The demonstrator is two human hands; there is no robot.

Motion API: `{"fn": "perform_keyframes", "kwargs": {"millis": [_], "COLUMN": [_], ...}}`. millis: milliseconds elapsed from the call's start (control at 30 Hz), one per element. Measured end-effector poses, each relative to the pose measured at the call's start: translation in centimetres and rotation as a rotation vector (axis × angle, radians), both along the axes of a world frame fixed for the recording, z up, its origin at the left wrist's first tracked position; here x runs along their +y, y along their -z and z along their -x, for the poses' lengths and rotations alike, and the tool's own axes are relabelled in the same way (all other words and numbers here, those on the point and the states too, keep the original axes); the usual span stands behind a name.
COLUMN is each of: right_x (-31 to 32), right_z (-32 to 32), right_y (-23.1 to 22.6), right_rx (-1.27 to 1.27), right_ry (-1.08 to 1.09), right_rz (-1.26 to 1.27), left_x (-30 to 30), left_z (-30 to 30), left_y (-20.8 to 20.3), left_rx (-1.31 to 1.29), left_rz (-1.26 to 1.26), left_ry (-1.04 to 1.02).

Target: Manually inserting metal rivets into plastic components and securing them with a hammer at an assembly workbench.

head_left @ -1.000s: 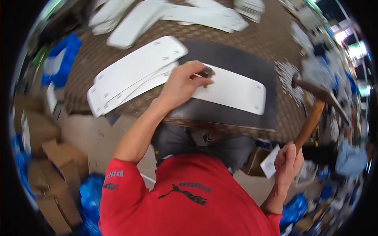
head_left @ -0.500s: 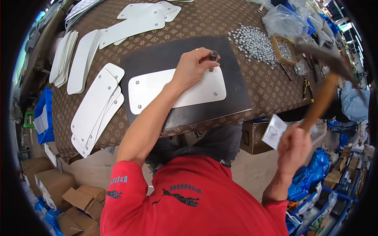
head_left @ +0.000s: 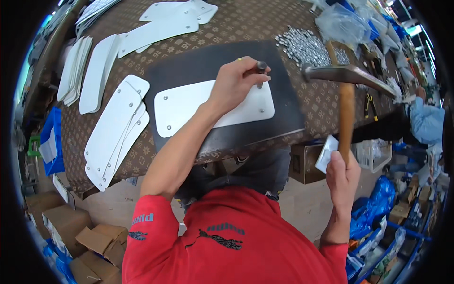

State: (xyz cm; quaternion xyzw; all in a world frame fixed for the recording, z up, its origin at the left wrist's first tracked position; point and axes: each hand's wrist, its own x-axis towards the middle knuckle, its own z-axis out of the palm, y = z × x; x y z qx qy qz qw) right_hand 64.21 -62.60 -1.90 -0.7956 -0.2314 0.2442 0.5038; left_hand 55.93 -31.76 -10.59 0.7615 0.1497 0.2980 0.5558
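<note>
A white rounded plate [head_left: 189, 105] lies on a dark flat pad [head_left: 189, 66] in front of me, with metal snaps near its left corners and its lower right corner. My left hand [head_left: 235, 83] grips a short metal punch [head_left: 261, 72], held upright over the plate's upper right corner; what lies beneath its tip is hidden. The hand's wrist crosses the plate. In my right hand [head_left: 344, 177] is a hammer [head_left: 346, 111] with a wooden handle, raised to the right of the pad and apart from the punch.
Finished-looking white plates with snaps [head_left: 116, 128] overlap at left; stacked plates [head_left: 99, 73] stand behind them. Loose metal snaps [head_left: 300, 45] are heaped at the back right, near a plastic bag [head_left: 343, 23]. Pliers [head_left: 370, 106] lie by the right edge. Another person's sleeve [head_left: 425, 120] shows at far right.
The hammer has swung left and its head now hangs nearer the pad, with my right hand shifted left too. My left hand and the punch have moved very slightly.
</note>
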Motion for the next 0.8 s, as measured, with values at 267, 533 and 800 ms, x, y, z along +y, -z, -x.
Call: {"fn": "perform_keyframes", "kwargs": {"millis": [267, 533, 800], "right_x": [-1.4, -0.5, -1.3], "right_z": [0.7, 2.6, 0.7], "right_y": [-2.8, -3.7, 2.8], "right_rx": [-0.158, 0.347, 0.084], "right_ry": [0.312, 0.24, 0.034], "right_rz": [-0.27, -1.111, 0.015], "left_x": [-2.6, -2.9, -5.4], "left_z": [2.0, 2.5, 2.9], "left_y": [1.6, 2.0, 0.6], "left_rx": [0.029, 0.04, -0.005], "left_rz": [0.1, -0.122, 0.187], "left_ry": [0.119, 0.108, 0.039]}}
